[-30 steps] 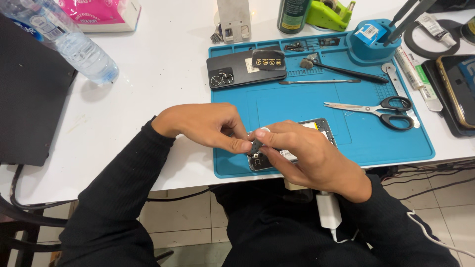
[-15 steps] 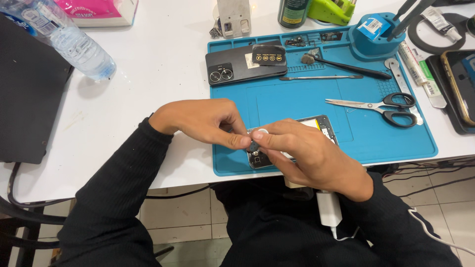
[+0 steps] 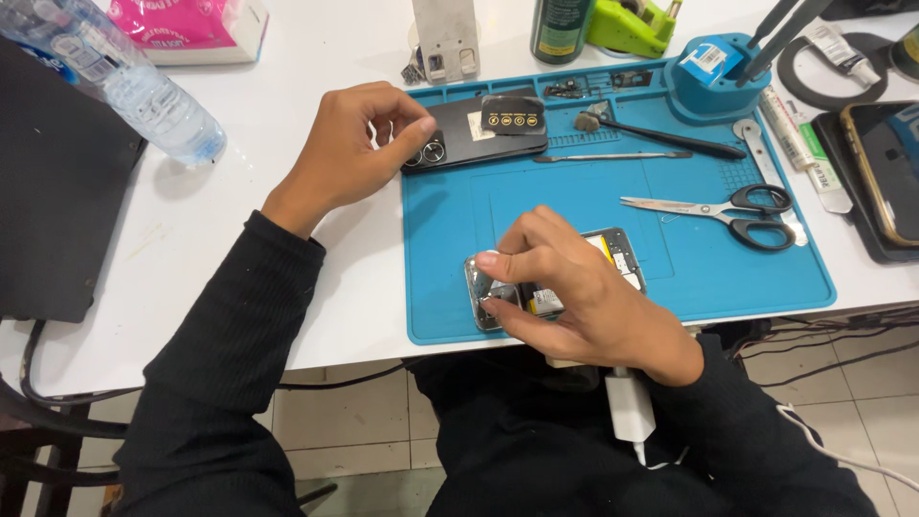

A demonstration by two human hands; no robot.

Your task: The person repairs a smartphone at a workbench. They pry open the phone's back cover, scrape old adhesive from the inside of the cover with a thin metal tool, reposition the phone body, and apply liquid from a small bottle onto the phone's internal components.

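Observation:
An opened phone point(image 3: 613, 254) with its insides showing lies near the front edge of the blue work mat point(image 3: 574, 206). My right hand point(image 3: 565, 282) rests on it, thumb and forefinger pinched at its left end on a small part. My left hand point(image 3: 359, 144) has reached to the mat's far left corner and touches the camera end of a black phone back cover point(image 3: 479, 134), fingers curled on its edge.
Scissors point(image 3: 732, 206), a thin metal pry tool point(image 3: 613, 156) and a black brush point(image 3: 661, 134) lie on the mat. A water bottle point(image 3: 124, 86) lies at far left beside a black laptop point(image 3: 57, 191). A blue tool holder point(image 3: 713, 72) and another phone point(image 3: 885, 172) sit right.
My left hand left the opened phone and moved up and left to the black back cover. My right hand stays on the opened phone.

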